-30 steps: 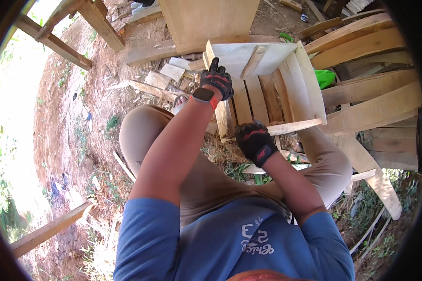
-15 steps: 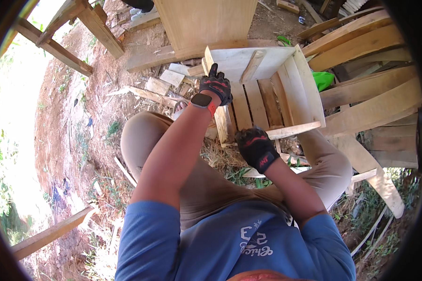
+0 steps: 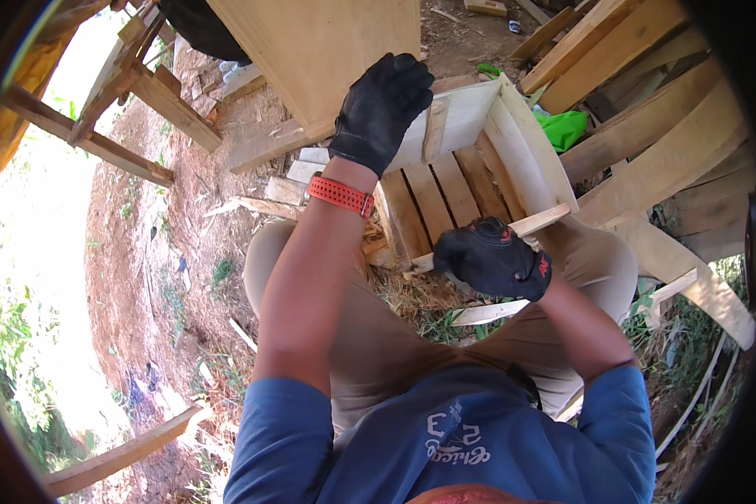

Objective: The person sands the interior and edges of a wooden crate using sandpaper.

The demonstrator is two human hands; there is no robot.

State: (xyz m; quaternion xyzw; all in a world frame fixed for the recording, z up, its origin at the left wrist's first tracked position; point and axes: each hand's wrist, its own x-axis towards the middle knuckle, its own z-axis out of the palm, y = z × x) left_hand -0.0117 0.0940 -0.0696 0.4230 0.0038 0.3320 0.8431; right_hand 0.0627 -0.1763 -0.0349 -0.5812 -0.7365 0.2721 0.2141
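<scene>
Timber frame stands at far left on bare earth. Next, the person's black-gloved left hand reaches forward, its fingers stretched and close together; its palm is hidden, so whether it holds anything cannot be told. A broad pale board lies beyond it. To the right of this hand and toward the person is an open wooden crate, just ahead of the knees. Its floor slats run away from the body, far ends tipping left; its near rail crosses them, slanting away toward the right. The right hand, also gloved, is nearer the body, fingers curled over that rail, apparently gripping it. Right of the crate are a green bag and long planks.
</scene>
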